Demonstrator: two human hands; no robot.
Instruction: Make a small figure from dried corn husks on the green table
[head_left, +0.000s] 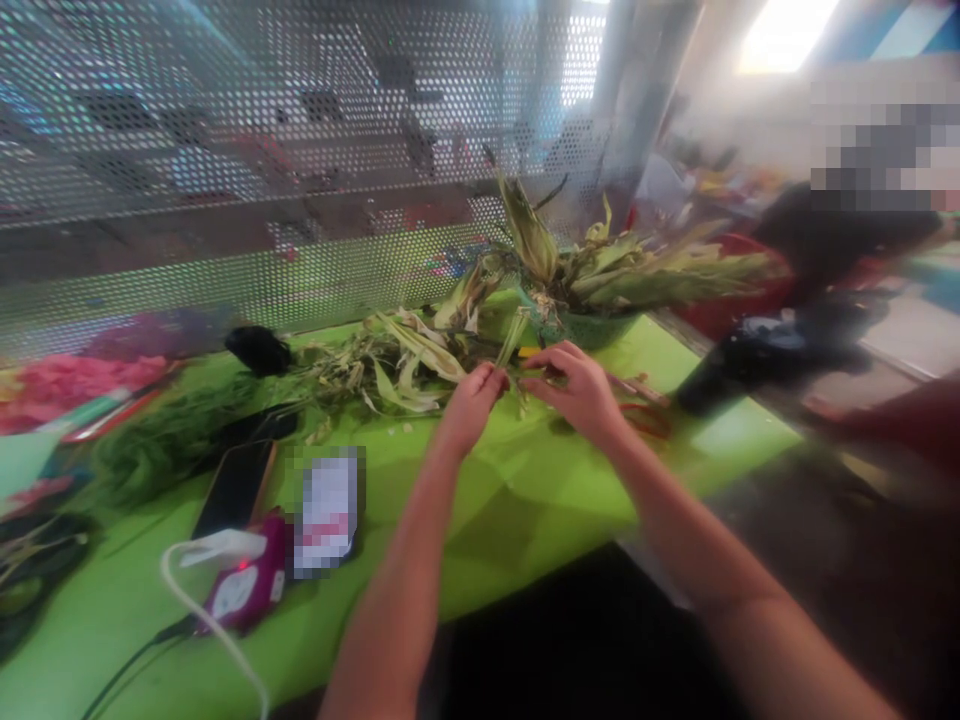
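Note:
My left hand (474, 405) is closed in a pinch on a pale green strip of corn husk (514, 335), which points up and away from me. Just right of it, my right hand (574, 385) hovers over the table with its fingers apart, close to the lower end of the strip. Whether those fingertips touch it is blurred. Dry corn husks (420, 360) lie in a loose heap behind my left hand. Beyond my hands, a green basket (585, 328) is piled with more husks (645, 270), some still shaped like whole ears.
On the green table (510, 530) are a dark phone (236, 485), a purple plug adapter (251, 585) with cables, a blurred-out phone (328, 515), green netting (165, 440) and pink material (82, 385). A perforated metal panel (300, 200) stands behind. At right is a person's dark sleeve (712, 370).

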